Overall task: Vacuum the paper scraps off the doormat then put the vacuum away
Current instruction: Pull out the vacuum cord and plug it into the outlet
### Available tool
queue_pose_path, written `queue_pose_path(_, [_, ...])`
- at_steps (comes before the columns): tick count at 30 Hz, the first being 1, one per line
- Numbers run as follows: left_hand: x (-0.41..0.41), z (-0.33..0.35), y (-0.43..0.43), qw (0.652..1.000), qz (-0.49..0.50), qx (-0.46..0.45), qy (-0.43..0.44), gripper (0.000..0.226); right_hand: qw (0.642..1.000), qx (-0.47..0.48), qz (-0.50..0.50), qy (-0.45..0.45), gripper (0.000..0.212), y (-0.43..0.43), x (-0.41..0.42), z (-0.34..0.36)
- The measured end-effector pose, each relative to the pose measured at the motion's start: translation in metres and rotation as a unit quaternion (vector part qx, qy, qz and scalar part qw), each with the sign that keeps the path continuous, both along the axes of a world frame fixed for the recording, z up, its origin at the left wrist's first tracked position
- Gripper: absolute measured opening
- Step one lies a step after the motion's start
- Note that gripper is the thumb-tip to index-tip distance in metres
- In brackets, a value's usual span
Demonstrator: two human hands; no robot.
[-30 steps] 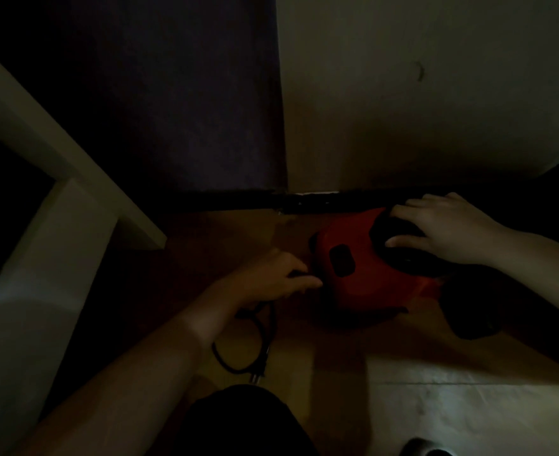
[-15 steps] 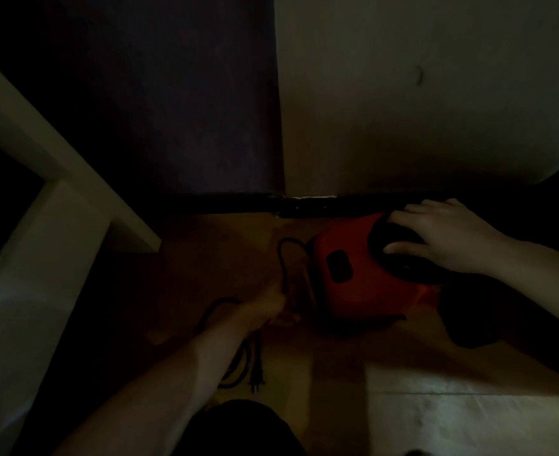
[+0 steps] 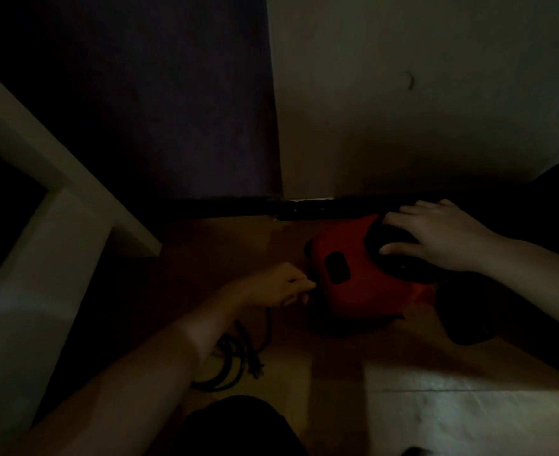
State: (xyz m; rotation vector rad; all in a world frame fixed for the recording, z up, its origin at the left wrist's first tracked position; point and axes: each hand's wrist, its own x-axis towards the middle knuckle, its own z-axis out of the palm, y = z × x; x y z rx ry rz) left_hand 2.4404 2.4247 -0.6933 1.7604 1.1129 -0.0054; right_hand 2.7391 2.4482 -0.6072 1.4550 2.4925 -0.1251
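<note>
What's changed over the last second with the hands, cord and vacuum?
The left hand, pulled back half a second ago, has returned to the red plastic vacuum's side, apparently pinching the black power cord. The right hand and vacuum stayed put.

The room was so dim that I could not tell whether the left hand [image 3: 278, 287] pinched the cord [image 3: 238, 353] at the left end of the vacuum [image 3: 354, 284], and the forearm hid part of the cord's coil on the floor. The right hand [image 3: 436, 238] lay over the vacuum's black top and hid part of it, while the black piece [image 3: 462, 317] at its right end sank into shadow, its shape unclear to me. Both forearms, the pale furniture [image 3: 24, 291] at left and a dark rounded shape [image 3: 238, 426] at the bottom were cut off by the picture's edges.
</note>
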Motion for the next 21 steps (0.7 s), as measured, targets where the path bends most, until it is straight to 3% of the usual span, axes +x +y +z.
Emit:
queue_pose_path(2, [-0.001, -0.01, -0.005, 0.996, -0.007, -0.085, -0.015, 0.034, 1.0, 0.005, 0.001, 0.002, 0.087, 0.0, 0.0, -0.001])
queue_pose_path(5, [-0.003, -0.031, -0.023, 0.978, -0.047, -0.197, 0.041, 0.023, 1.0, 0.003, -0.005, 0.002, 0.086, -0.001, 0.0, 0.0])
queue_pose_path(8, [-0.001, -0.047, -0.042, 0.956, 0.065, -0.271, 0.094, 0.018, 1.0, -0.003, -0.008, 0.004, 0.086, -0.002, 0.0, 0.0])
queue_pose_path(10, [0.001, -0.058, -0.037, 0.948, 0.208, -0.233, 0.065, 0.017, 1.0, -0.007, -0.011, -0.001, 0.085, -0.002, 0.0, 0.001])
queue_pose_path(14, [0.007, -0.057, 0.005, 0.897, 0.415, -0.081, -0.132, 0.031, 1.0, -0.013, -0.01, -0.006, 0.085, -0.001, 0.0, 0.002])
queue_pose_path(16, [0.006, -0.034, 0.02, 0.892, 0.401, -0.04, -0.206, 0.013, 1.0, -0.021, -0.01, -0.011, 0.086, -0.001, -0.001, 0.003])
queue_pose_path(17, [0.004, -0.017, 0.024, 0.907, 0.364, -0.023, -0.211, 0.015, 1.0, -0.019, -0.008, -0.015, 0.086, -0.001, -0.001, 0.004])
queue_pose_path(21, [-0.017, 0.043, 0.032, 0.968, 0.189, 0.039, -0.158, 0.016, 0.998, -0.041, -0.023, -0.04, 0.079, -0.002, -0.006, 0.012])
